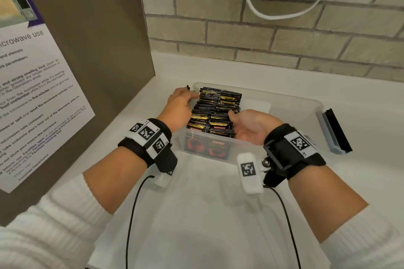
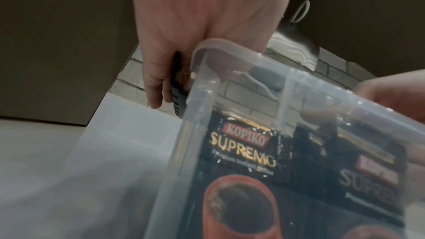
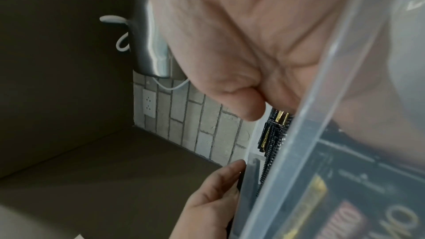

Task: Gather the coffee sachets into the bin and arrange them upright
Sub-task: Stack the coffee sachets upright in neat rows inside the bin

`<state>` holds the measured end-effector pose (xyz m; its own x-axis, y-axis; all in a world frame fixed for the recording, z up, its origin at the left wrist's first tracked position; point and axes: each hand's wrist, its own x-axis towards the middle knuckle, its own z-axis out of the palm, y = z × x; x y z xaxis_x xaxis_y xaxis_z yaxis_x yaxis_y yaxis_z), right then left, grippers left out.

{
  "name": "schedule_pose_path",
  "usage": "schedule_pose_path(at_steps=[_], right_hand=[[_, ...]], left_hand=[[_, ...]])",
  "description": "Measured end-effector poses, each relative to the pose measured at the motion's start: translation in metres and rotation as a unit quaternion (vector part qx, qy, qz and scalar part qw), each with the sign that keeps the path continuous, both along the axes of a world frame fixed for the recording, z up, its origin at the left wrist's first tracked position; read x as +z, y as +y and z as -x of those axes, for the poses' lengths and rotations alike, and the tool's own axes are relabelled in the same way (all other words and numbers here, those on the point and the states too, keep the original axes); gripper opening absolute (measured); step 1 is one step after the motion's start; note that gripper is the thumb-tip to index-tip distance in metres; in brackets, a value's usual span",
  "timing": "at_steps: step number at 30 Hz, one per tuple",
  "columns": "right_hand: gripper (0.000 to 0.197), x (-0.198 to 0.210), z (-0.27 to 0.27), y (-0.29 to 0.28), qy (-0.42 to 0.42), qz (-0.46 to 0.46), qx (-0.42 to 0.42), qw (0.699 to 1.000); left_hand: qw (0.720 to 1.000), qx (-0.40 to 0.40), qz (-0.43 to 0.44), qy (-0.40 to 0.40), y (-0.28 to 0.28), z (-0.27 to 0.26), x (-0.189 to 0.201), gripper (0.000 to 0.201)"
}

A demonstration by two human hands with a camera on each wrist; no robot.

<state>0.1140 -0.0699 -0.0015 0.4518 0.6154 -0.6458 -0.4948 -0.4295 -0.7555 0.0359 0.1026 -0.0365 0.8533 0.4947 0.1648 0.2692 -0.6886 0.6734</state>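
Note:
A clear plastic bin [image 1: 295, 102] stands on the white counter. Several black and gold coffee sachets [image 1: 216, 111] stand upright in rows in its left part. My left hand [image 1: 181, 102] lies over the bin's left end. Its fingers [image 2: 156, 88] run straight down the black latch [image 2: 177, 97] outside, and one digit reaches over the rim to the sachets. My right hand [image 1: 249, 126] is inside the bin with its palm against the right side of the rows and its thumb on top. Through the bin wall [image 2: 230, 46] the sachet [image 2: 243, 150] fronts show. The right wrist view shows the right hand [image 3: 241, 43], sachet tops [image 3: 273, 134] and left hand [image 3: 214, 197].
A brown cabinet panel [image 1: 87, 39] with a microwave notice [image 1: 32, 94] rises close on the left. A brick wall [image 1: 262, 35] with a white cable [image 1: 273, 15] runs behind. The bin's right half holds no sachets, and a blue and black latch [image 1: 334, 131] hangs off its right end.

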Motion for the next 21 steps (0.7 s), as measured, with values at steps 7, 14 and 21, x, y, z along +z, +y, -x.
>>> schedule_pose_path(at_steps=[7,14,21], right_hand=[[0.057,0.009,-0.001,-0.001,-0.236,0.149,0.039,0.959],[0.055,0.011,-0.006,0.002,-0.438,0.203,0.267,0.834],[0.053,0.005,-0.007,0.018,-0.435,0.239,0.249,0.832]], left_hand=[[0.995,-0.066,-0.071,0.032,-0.002,0.013,0.021,0.014],[0.954,-0.125,-0.195,0.19,0.005,0.009,0.031,0.013],[0.937,-0.123,-0.206,0.255,-0.009,-0.013,0.04,0.047]])
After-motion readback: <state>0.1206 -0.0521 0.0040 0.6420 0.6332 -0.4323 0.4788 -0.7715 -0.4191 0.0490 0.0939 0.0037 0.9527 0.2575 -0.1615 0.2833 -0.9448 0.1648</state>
